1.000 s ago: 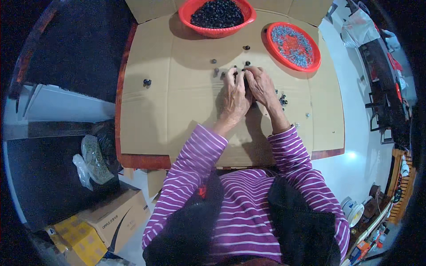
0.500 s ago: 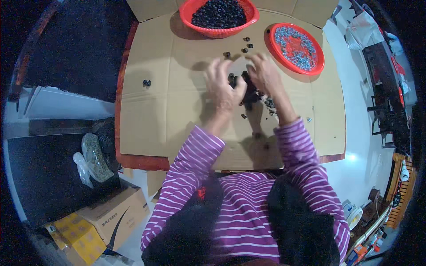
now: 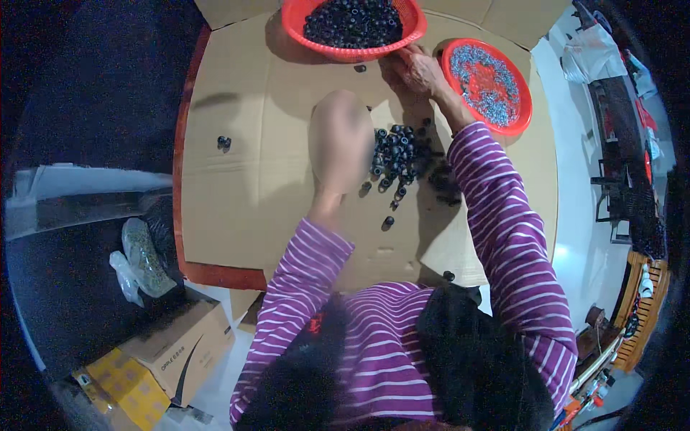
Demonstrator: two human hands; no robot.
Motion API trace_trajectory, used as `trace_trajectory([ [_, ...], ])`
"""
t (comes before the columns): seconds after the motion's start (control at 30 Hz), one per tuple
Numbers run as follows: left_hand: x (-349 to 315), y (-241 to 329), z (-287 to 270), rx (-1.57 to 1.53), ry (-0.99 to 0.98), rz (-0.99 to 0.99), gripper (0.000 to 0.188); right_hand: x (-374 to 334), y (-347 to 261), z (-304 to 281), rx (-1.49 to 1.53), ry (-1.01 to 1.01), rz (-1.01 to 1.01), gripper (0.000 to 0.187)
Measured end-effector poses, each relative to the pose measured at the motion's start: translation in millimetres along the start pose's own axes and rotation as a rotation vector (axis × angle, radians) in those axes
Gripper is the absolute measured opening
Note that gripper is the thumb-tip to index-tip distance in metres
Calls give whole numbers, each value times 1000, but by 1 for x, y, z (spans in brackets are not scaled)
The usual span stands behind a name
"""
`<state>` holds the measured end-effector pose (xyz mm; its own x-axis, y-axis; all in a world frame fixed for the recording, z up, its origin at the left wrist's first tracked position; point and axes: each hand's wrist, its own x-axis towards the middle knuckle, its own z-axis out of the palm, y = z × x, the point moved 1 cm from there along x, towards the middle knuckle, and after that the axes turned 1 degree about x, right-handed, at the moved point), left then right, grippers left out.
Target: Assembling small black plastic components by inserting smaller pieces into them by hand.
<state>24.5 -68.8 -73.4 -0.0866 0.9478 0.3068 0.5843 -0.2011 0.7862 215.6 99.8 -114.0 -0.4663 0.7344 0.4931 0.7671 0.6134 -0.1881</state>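
My left hand (image 3: 341,144) is over the cardboard, just left of a loose pile of small black ring-like pieces (image 3: 397,154). Motion smears its fingers, so their pose and any contents cannot be made out. Farther off, my right hand (image 3: 420,70) lies low on the cardboard between the red basket (image 3: 352,52) and the red tray (image 3: 530,100). Its fingers reach out beside the basket's rim, apparently open, with nothing visible in them. Black pieces like those in the pile fill the basket. Small silvery metal parts (image 3: 496,111) are spread in the tray.
Stray black pieces lie at the left (image 3: 224,143), below the basket (image 3: 361,68) and near the front edge (image 3: 448,276). Cardboard (image 3: 223,215) covers the table, with a raised flap behind. A carton (image 3: 190,352) and a filled clear bag (image 3: 147,258) stand at the lower left.
My right hand has moved away and up toward the basket; my left has shifted slightly left. The black pile, mostly hidden between both hands before, is now exposed and spread out.
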Motion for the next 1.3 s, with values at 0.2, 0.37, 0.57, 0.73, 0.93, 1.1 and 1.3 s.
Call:
trace_trajectory([
  [0.2, 8, 1, 5, 264, 209, 135, 45, -26, -41, -18, 21, -44, 44, 29],
  [0.37, 11, -6, 17, 2, 39, 133, 44, -22, -49, -52, 195, -345, 34, 36],
  [0.57, 0, -3, 11, -67, 88, 142, 48, -54, -88, -163, 235, -387, -58, 41],
  [0.73, -20, 15, -9, -35, 169, 244, 39, -159, -102, -223, 479, -328, 397, 24],
  [0.93, -94, 51, -29, -46, -216, 318, 38, -289, -135, -237, 675, 135, 873, 20],
  [1.1, -137, 57, -28, -23, -383, 300, 37, -313, -187, -225, 583, 43, 855, 9],
  [1.3, -148, 44, -18, -110, -336, 174, 34, -323, -208, -216, 811, -181, 791, 8],
])
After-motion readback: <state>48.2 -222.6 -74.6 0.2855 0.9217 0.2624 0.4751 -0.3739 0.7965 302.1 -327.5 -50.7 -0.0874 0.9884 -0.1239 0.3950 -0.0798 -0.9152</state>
